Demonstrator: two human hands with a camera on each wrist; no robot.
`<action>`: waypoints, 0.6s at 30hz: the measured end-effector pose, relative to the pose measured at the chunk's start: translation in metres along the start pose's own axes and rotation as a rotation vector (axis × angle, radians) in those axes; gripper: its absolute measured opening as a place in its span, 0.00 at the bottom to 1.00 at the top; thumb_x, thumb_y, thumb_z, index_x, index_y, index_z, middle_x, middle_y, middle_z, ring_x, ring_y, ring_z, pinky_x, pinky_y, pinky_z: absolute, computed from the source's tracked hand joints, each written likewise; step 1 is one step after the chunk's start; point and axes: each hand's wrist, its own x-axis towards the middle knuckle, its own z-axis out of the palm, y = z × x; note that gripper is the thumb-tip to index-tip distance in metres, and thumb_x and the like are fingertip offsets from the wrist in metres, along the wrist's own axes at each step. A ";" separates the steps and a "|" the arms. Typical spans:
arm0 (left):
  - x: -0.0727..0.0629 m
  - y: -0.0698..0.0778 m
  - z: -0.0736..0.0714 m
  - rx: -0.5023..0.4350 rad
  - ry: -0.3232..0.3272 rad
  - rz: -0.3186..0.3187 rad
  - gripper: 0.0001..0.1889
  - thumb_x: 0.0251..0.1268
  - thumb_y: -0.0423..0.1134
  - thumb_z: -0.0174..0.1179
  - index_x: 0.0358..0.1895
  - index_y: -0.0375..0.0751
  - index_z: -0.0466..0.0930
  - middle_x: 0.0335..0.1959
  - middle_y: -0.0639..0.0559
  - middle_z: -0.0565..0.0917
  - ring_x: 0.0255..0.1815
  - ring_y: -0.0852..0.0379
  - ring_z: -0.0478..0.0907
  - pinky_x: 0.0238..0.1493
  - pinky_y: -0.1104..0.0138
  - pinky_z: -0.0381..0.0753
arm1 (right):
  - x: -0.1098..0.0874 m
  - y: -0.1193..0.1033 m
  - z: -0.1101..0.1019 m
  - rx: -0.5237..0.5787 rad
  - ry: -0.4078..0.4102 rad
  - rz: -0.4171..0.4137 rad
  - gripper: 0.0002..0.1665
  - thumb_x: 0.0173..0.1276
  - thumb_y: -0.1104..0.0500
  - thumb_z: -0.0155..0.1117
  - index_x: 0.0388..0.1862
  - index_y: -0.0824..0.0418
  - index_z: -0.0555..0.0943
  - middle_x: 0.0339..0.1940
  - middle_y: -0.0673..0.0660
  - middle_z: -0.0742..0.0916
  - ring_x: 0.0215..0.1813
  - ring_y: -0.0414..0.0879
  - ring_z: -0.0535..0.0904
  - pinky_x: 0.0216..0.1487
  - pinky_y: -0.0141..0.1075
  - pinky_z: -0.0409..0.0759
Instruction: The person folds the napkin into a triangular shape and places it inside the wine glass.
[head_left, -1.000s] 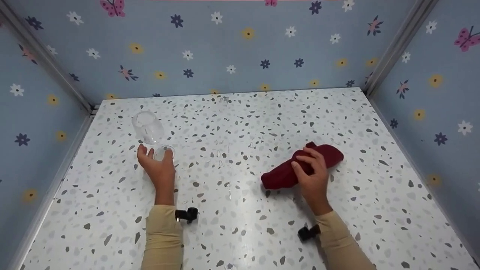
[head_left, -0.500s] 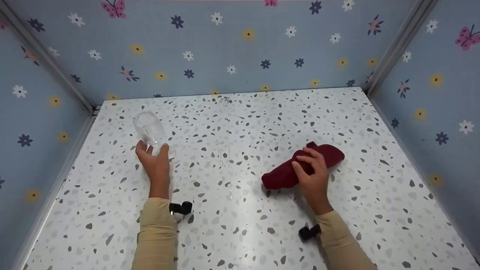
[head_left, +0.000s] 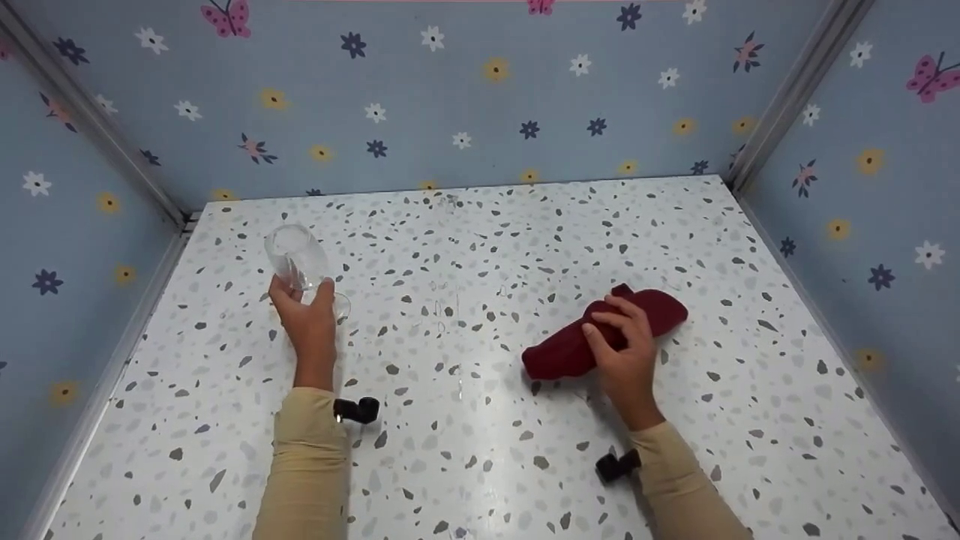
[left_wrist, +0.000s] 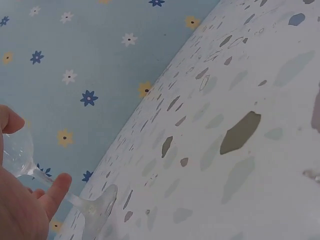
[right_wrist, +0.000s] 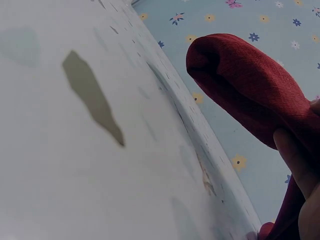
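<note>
A clear stemmed wine glass (head_left: 298,251) stands at the left of the table, its round foot (head_left: 341,305) toward me. My left hand (head_left: 309,330) is just in front of the bowl, thumb and fingers spread on either side of its lower part. In the left wrist view the stem (left_wrist: 44,177) runs behind the fingers; whether they touch the glass I cannot tell. On the right, my right hand (head_left: 628,360) grips a bunched dark red cloth (head_left: 559,352), fingers over its top. The cloth (right_wrist: 245,80) has a rounded, folded end in the right wrist view.
The white speckled table (head_left: 465,420) is closed in by blue flowered panels (head_left: 450,90) at the back and both sides. Black wrist mounts (head_left: 357,409) stick out from both tan sleeves (head_left: 306,457).
My left hand has moved forward and slightly left toward the glass bowl, its thumb and fingers drawing a little closer together. The glass, the right hand and the cloth stay where they were.
</note>
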 end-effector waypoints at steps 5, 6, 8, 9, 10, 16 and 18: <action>0.001 -0.001 0.001 -0.057 -0.028 0.035 0.46 0.68 0.40 0.64 0.80 0.48 0.42 0.78 0.47 0.51 0.75 0.59 0.55 0.64 0.65 0.72 | 0.000 0.001 0.000 0.015 0.005 -0.022 0.11 0.58 0.78 0.70 0.41 0.76 0.83 0.58 0.74 0.79 0.63 0.68 0.71 0.67 0.41 0.66; 0.001 -0.002 0.001 -0.072 -0.030 0.043 0.46 0.68 0.40 0.65 0.80 0.48 0.41 0.78 0.47 0.51 0.75 0.59 0.56 0.63 0.64 0.73 | 0.000 0.002 0.000 0.017 0.005 -0.025 0.11 0.58 0.78 0.70 0.41 0.76 0.84 0.58 0.74 0.79 0.63 0.68 0.71 0.67 0.41 0.67; 0.002 -0.002 0.002 -0.110 -0.037 0.057 0.47 0.68 0.40 0.65 0.80 0.48 0.41 0.79 0.48 0.51 0.75 0.59 0.56 0.62 0.61 0.75 | 0.000 0.003 0.000 0.019 0.007 -0.032 0.11 0.58 0.78 0.70 0.41 0.76 0.84 0.57 0.75 0.79 0.62 0.69 0.72 0.66 0.41 0.67; 0.002 -0.002 0.002 -0.129 -0.040 0.063 0.47 0.68 0.40 0.65 0.80 0.48 0.41 0.79 0.48 0.52 0.75 0.59 0.57 0.61 0.60 0.76 | 0.000 0.003 0.000 0.017 0.007 -0.033 0.12 0.58 0.78 0.71 0.41 0.76 0.84 0.57 0.75 0.79 0.62 0.68 0.72 0.66 0.41 0.67; 0.002 -0.002 0.003 -0.151 -0.043 0.068 0.46 0.68 0.39 0.65 0.80 0.48 0.42 0.78 0.47 0.53 0.75 0.58 0.58 0.61 0.58 0.76 | 0.000 0.003 0.000 0.014 0.008 -0.032 0.12 0.58 0.78 0.71 0.41 0.76 0.84 0.57 0.75 0.79 0.62 0.68 0.72 0.66 0.41 0.67; 0.004 0.001 0.006 -0.250 -0.039 0.085 0.43 0.68 0.38 0.65 0.78 0.46 0.46 0.75 0.45 0.56 0.71 0.51 0.65 0.58 0.50 0.78 | 0.000 0.002 0.000 0.007 0.009 -0.031 0.12 0.57 0.79 0.70 0.41 0.76 0.84 0.57 0.75 0.79 0.62 0.68 0.72 0.67 0.41 0.67; 0.004 0.002 0.007 -0.282 -0.047 0.078 0.43 0.68 0.39 0.65 0.78 0.47 0.45 0.76 0.45 0.56 0.71 0.50 0.65 0.58 0.49 0.79 | 0.000 0.001 0.000 0.010 0.011 -0.031 0.12 0.57 0.79 0.70 0.41 0.76 0.84 0.57 0.75 0.79 0.62 0.68 0.72 0.67 0.41 0.67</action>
